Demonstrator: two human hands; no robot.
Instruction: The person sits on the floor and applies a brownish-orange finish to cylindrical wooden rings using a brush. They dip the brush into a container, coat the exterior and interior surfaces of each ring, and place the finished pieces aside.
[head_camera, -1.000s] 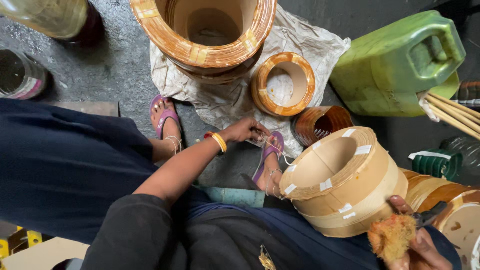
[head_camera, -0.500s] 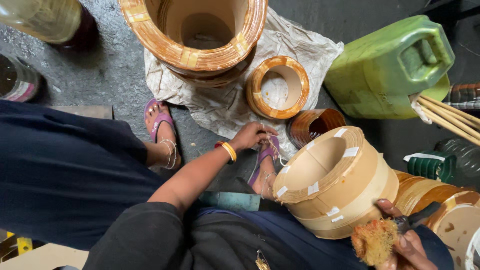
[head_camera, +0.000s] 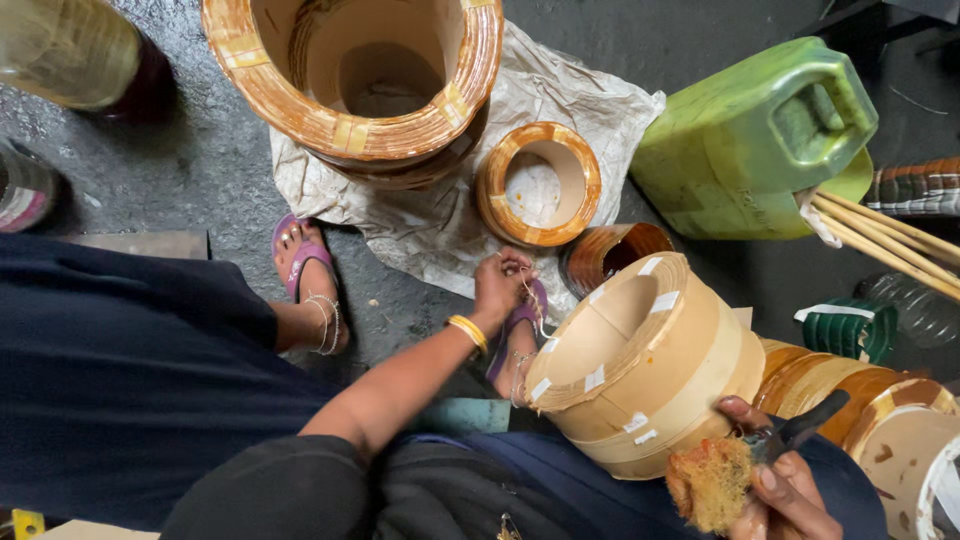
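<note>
Near the right edge of the scene, resting on the person's lap, lies a pale tan coil (head_camera: 645, 365) of flat strip wound into a thick hollow ring, tilted on its side with small white tape tabs across its windings. The right hand (head_camera: 785, 490) sits just below it at the near right corner, fingers closed around a ragged clump of golden fibre (head_camera: 712, 482) and a dark-handled tool (head_camera: 800, 430) whose tip I cannot make out. The left hand (head_camera: 500, 285) reaches out further left and farther off, fingertips pinched together on a thin strand (head_camera: 527, 290) above a foot in a purple sandal (head_camera: 520, 330); a yellow bangle (head_camera: 467, 332) circles the wrist.

Judging by its bulk and tight winding, the coil is probably fairly heavy and stiff as a whole, though its outer turns could spring loose where tape is missing. The best hold looks to be through the hollow centre or with a palm under the outer wall, not by the loose edges. The fibre clump looks light, soft and apt to shed.

Farther off, a large orange coil (head_camera: 350, 120) and a small orange ring (head_camera: 538, 185) rest on crumpled paper (head_camera: 590, 110). A green jerrycan (head_camera: 755, 135) lies far right, with pale sticks (head_camera: 880, 235) beside it.
</note>
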